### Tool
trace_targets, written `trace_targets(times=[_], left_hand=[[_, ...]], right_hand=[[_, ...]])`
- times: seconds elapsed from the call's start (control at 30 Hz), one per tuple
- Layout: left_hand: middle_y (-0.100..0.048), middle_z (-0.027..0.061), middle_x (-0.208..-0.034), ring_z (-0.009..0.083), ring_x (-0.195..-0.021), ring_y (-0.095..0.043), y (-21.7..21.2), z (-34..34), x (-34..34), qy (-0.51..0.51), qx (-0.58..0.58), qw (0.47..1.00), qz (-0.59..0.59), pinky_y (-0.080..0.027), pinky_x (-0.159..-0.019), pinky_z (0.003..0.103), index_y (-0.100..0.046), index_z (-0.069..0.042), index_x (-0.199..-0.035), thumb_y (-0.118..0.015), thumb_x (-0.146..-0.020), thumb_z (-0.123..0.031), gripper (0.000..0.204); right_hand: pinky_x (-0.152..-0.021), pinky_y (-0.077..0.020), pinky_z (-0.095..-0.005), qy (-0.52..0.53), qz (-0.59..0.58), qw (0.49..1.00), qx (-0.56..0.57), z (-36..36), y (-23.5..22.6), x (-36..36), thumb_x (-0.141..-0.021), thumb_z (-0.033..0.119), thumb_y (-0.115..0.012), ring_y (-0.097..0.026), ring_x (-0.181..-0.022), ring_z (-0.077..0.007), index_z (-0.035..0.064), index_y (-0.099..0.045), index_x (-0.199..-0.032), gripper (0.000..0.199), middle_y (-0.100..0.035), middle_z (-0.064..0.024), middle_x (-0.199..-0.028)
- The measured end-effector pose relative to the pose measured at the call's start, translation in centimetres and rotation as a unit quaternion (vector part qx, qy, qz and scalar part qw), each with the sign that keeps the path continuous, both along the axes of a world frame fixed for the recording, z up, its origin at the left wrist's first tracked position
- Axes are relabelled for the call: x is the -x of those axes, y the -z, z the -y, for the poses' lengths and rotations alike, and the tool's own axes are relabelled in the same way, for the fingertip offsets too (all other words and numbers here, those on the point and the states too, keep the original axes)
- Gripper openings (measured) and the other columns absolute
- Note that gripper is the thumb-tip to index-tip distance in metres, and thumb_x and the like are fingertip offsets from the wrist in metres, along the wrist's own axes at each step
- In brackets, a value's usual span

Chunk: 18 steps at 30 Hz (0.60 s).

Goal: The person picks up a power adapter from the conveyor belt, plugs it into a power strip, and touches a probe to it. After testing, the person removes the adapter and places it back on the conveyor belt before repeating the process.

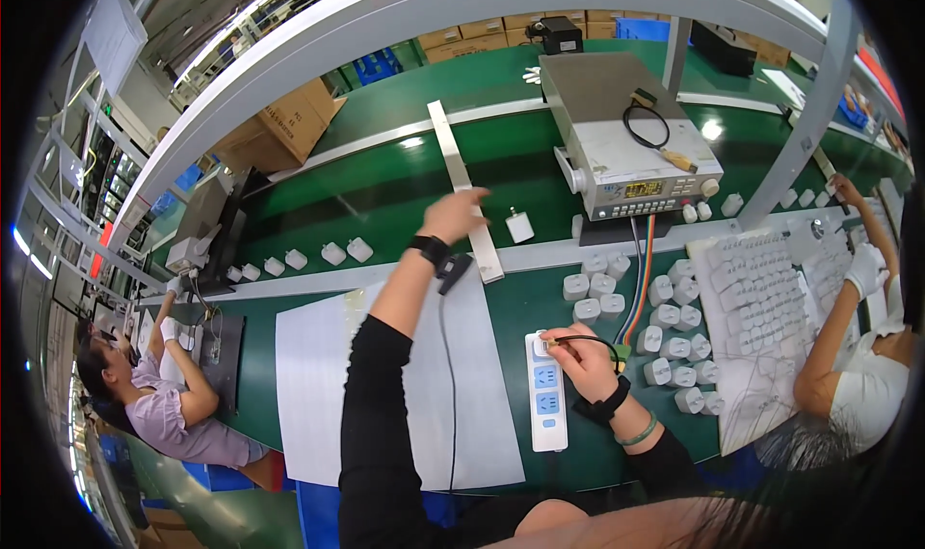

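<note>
My left hand (453, 214) is stretched out over the green belt, fingers apart and holding nothing, close to a white charger (519, 226) that lies on the belt. A black wrist strap with a cord sits on that wrist. My right hand (580, 358) pinches a black cable plug (551, 343) right at the top of a white power strip (547, 391) with blue sockets. The cable runs right toward a green connector (622, 354).
A grey test instrument (626, 163) stands beyond, with a ribbon cable. Several white chargers (674, 332) lie loose to the right, more in a white tray (761, 289). A white mat (308, 395) lies left. One person works at the left, another at the right.
</note>
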<state>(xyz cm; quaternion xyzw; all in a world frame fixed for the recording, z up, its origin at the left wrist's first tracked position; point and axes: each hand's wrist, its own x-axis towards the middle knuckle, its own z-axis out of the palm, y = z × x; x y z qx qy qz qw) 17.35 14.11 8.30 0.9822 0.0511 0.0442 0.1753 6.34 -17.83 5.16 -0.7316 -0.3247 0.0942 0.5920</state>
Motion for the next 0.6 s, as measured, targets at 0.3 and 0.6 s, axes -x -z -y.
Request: trace_targets(times=[0.3, 0.6], left_hand=[[-0.065, 0.0031, -0.109, 0.0216, -0.104, -0.058, 3.9, -17.3, 9.2, -0.115, -0.513, 0.789, -0.317, -0.043, -0.076, 0.039, -0.067, -0.018, -0.109, -0.049, -0.088, -0.019, 0.028], [-0.058, 0.0025, -0.11, 0.0128, -0.095, -0.058, -0.2, 2.5, 18.2, -0.018, 0.401, 0.916, 0.022, -0.049, -0.078, 0.025, -0.054, -0.004, -0.123, -0.063, -0.083, -0.002, 0.041]], right_hand=[[-0.059, -0.0435, -0.0246, -0.013, 0.013, 0.999, -0.035, -1.2, 0.2, 0.4, -0.083, 0.005, -0.061, -0.054, -0.064, -0.0141, 0.0033, -0.066, -0.1, 0.018, -0.056, -0.0061, -0.079], [-0.067, -0.0467, -0.0268, -0.012, 0.012, 1.0, -0.019, -0.4, 0.0, -0.5, -0.085, 0.008, -0.059, -0.059, -0.075, -0.0189, 0.0009, -0.066, -0.097, 0.016, -0.064, -0.0089, -0.091]])
